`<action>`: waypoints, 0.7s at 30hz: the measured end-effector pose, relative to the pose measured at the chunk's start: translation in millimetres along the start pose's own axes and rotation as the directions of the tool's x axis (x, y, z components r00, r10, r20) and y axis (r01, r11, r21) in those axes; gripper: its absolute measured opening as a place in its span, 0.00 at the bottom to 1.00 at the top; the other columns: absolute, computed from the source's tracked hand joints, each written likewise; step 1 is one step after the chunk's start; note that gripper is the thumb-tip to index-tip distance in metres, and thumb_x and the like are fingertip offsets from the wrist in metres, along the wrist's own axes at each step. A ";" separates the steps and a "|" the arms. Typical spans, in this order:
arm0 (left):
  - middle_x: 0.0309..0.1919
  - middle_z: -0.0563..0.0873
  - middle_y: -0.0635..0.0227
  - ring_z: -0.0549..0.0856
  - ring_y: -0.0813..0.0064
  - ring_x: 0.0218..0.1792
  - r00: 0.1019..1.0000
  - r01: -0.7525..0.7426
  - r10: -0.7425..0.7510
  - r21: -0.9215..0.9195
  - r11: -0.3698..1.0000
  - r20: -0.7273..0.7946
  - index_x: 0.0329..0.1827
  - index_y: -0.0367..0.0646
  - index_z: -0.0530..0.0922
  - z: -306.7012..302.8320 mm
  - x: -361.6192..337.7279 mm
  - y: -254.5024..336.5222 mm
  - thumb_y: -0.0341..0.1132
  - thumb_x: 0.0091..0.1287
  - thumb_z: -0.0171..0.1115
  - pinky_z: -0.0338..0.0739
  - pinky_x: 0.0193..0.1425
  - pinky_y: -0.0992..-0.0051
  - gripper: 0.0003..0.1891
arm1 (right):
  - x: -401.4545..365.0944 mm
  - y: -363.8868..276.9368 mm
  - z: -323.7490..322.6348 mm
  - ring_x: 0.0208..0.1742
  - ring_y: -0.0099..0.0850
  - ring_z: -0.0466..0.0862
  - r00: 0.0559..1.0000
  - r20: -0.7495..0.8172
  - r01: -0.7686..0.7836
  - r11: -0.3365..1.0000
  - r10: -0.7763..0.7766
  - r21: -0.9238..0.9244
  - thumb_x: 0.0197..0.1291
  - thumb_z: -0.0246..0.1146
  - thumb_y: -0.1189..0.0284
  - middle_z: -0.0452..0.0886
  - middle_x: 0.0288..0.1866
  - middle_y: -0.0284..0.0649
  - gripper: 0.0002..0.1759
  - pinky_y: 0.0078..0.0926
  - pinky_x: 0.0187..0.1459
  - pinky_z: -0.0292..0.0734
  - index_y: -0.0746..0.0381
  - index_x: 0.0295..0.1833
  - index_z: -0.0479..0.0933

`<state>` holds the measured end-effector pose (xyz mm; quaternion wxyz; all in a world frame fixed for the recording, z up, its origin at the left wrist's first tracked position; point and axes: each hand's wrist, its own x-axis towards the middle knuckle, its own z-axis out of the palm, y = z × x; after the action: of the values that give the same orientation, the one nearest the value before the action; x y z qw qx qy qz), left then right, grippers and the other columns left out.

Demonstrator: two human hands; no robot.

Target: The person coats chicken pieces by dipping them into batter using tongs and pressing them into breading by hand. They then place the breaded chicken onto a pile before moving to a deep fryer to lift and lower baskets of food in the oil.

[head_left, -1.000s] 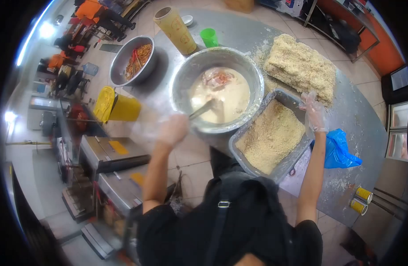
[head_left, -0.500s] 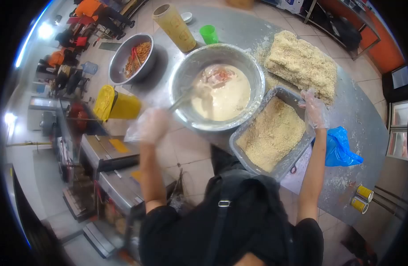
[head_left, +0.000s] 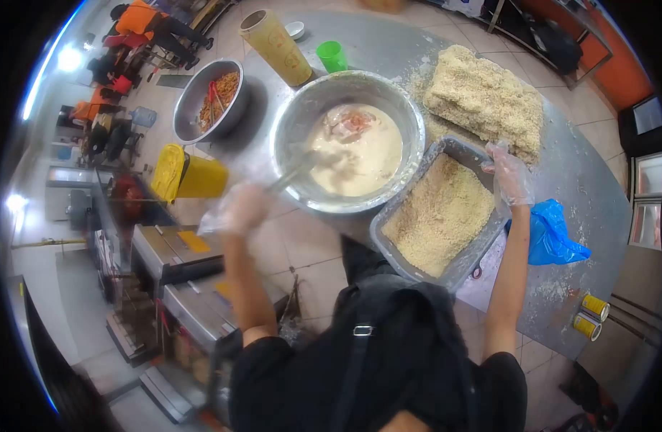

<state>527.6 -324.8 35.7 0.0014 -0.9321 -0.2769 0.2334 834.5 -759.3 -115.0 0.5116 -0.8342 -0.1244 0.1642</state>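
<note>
My left hand (head_left: 245, 209), in a clear plastic glove, is closed around the handle of a long metal utensil (head_left: 291, 175). Its far end is in the pale batter (head_left: 378, 162) and too blurred to name. A reddish lump (head_left: 352, 122) shows in this batter, inside a large metal bowl (head_left: 275, 137). My right hand (head_left: 514, 180), also gloved, grips the upper right rim of a grey plastic tub (head_left: 392, 259). Yellowish crumbs (head_left: 446, 216) lie in the tub, which sits against the bowl's lower right side.
A big crumb heap (head_left: 486, 101) lies on the metal table (head_left: 403, 36) behind the tub. A smaller bowl (head_left: 183, 119) of orange-brown food, a cling-film roll (head_left: 277, 50) and a green cup (head_left: 332, 56) stand beyond. A blue bag (head_left: 554, 234) and yellow cans (head_left: 590, 317) are at right.
The utensil's end has shifted slightly within the batter, and its handle lies a little flatter. My right hand keeps its place on the tub. The whole view has shifted slightly.
</note>
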 end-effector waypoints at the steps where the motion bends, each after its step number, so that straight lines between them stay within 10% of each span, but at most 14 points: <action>1: 0.29 0.86 0.54 0.86 0.53 0.35 1.000 0.002 -0.002 0.000 1.000 0.000 0.40 0.41 0.85 3.6 1.6 0.6 0.45 0.67 0.59 0.78 0.43 0.59 0.16 | 1.4 3.3 -0.1 0.40 0.29 0.87 1.000 0.003 -0.009 1.000 0.009 0.017 0.73 0.53 0.55 0.82 0.58 0.46 0.28 0.26 0.47 0.82 0.71 0.60 0.76; 5: 0.35 0.87 0.52 0.86 0.51 0.40 0.993 0.114 -0.111 0.080 0.990 -0.043 0.43 0.44 0.85 7.5 3.3 -2.1 0.49 0.67 0.59 0.79 0.49 0.58 0.17 | 1.2 12.2 -0.4 0.40 0.30 0.87 0.999 -0.004 -0.043 0.988 0.044 0.146 0.73 0.53 0.55 0.81 0.59 0.46 0.28 0.26 0.48 0.82 0.71 0.60 0.76; 11: 0.41 0.86 0.49 0.86 0.51 0.44 0.988 0.148 -0.154 0.135 0.980 0.033 0.42 0.43 0.86 -22.2 5.1 14.4 0.53 0.65 0.58 0.79 0.50 0.58 0.21 | -10.2 -26.7 -2.2 0.38 0.27 0.86 0.998 -0.007 -0.062 0.987 0.061 -0.149 0.73 0.53 0.55 0.83 0.56 0.42 0.28 0.26 0.46 0.83 0.69 0.61 0.76; 13: 0.41 0.86 0.49 0.86 0.51 0.44 0.989 0.138 -0.142 0.073 0.988 0.050 0.41 0.42 0.86 -21.8 14.4 20.5 0.52 0.65 0.57 0.80 0.50 0.58 0.21 | -1.5 -5.5 2.8 0.37 0.26 0.86 0.999 -0.016 -0.046 0.998 0.047 0.052 0.72 0.54 0.54 0.83 0.55 0.40 0.28 0.24 0.45 0.83 0.67 0.61 0.77; 21: 0.40 0.87 0.49 0.88 0.58 0.40 0.981 -0.187 0.172 0.228 0.956 0.086 0.40 0.40 0.85 25.8 85.0 -10.9 0.39 0.67 0.53 0.81 0.44 0.59 0.14 | 6.3 17.1 1.0 0.35 0.25 0.86 0.999 -0.033 -0.006 1.000 0.006 -0.001 0.72 0.55 0.53 0.83 0.55 0.41 0.27 0.23 0.43 0.82 0.67 0.60 0.78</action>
<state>573.4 -274.9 -22.8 0.0812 -0.9385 -0.1615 0.2940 840.5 -763.7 -131.6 0.5124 -0.8375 -0.1136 0.1521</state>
